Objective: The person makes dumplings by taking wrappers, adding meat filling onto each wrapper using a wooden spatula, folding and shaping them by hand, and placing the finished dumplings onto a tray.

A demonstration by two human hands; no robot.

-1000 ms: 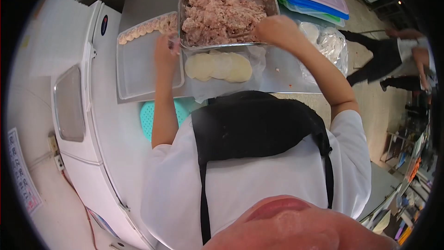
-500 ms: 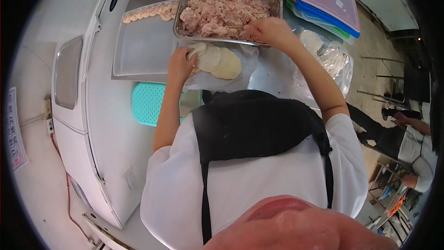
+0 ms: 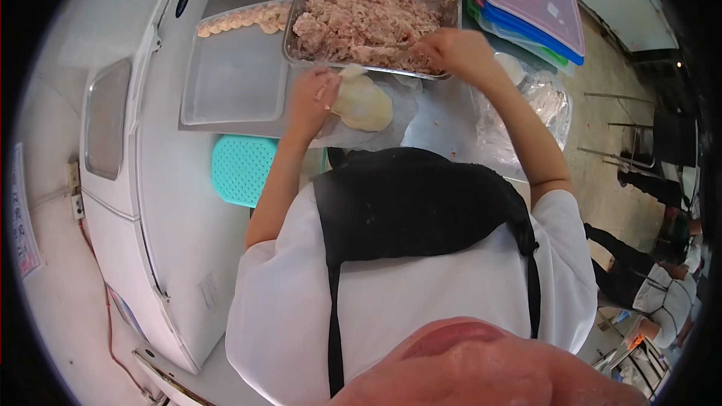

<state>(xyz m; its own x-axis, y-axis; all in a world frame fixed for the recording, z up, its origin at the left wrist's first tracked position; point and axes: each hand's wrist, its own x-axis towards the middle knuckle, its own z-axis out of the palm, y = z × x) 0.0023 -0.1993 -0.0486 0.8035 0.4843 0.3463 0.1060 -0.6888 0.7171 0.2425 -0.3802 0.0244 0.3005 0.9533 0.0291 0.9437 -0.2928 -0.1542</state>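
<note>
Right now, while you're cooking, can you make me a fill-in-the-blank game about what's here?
The right hand is at the metal tray, which is full of ground ____.
The hand at the flat pale dough rounds is the ____ one.
The small pieces sit in a row along the ____ edge of the plastic tray, not the near edge.
The apron over the white shirt is coloured ____.

Missing words: meat; left; far; black.

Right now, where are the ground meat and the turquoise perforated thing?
Ground meat (image 3: pixel 365 22): head view, middle of the mass.
Turquoise perforated thing (image 3: pixel 242 169): head view, middle of its holed surface.
</note>
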